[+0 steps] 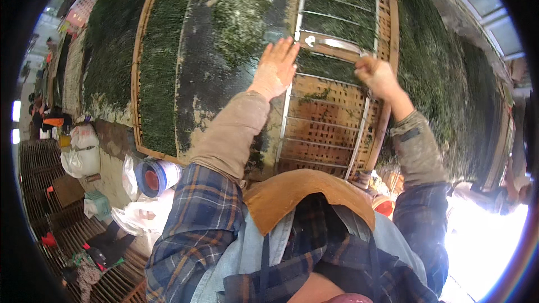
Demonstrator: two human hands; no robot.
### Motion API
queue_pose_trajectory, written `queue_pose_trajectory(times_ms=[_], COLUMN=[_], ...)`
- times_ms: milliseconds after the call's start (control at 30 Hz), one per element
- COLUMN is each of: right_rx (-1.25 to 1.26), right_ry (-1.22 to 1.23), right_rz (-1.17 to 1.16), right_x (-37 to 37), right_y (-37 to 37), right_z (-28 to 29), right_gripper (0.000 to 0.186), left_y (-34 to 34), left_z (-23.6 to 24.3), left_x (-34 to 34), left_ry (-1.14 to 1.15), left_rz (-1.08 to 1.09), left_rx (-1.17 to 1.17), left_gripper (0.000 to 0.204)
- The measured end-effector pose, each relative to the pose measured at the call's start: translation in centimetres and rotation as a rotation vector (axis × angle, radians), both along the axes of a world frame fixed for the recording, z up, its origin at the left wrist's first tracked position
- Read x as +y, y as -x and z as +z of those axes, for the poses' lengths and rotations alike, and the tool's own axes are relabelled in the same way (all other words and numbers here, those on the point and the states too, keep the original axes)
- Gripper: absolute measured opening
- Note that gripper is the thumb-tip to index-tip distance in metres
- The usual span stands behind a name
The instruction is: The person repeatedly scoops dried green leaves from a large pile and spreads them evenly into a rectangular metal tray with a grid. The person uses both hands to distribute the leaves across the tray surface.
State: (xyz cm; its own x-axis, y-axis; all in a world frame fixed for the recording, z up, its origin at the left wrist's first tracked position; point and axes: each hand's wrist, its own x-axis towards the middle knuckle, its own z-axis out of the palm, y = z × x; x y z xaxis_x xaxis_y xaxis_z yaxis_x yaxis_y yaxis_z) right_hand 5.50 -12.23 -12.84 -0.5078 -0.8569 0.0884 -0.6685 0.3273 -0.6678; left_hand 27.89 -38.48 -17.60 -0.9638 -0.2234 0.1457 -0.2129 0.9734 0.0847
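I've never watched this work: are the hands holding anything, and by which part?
The left hand is open, holding nothing visible. The right hand is curled by the metal frame's right rail; whether it grips anything cannot be told.

A handle (338, 43) is crossing the barred frame (286, 106), which is lying over a slotted panel (321, 111). Left of the frame, a board (193, 87) is carrying strands (231, 22); right of the frame, more strands (426, 73) are spreading. A bucket (169, 174) is sitting farther left of it.
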Motion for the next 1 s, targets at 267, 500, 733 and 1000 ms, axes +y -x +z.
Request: queue_pose_trajectory(times_ms=[267,500,733,1000], right_rx=[0.081,0.050,0.340,0.482], right_ry=[-0.157,0.154,0.116,-0.091], right_rz=[0.055,0.221,0.259,0.373], right_x=[-8.0,-26.0,-39.0,-40.7], right_y=[-5.0,-8.9,-8.4,-5.9], right_z=[3.4,4.7,4.4,3.9], right_gripper=[0.019,0.027,0.051,0.028], left_y=[-0.3,-0.4,-0.3,-0.5], left_z=[-1.4,-1.4,-0.6,-0.8], left_x=[-0.6,-0.8,-0.9,-0.8], left_ry=[-0.116,-0.196,-0.154,-0.128], left_rz=[0.034,0.042,0.030,0.054], left_rx=[0.202,0.120,0.006,0.142], left_gripper=[0.060,0.057,0.054,0.060])
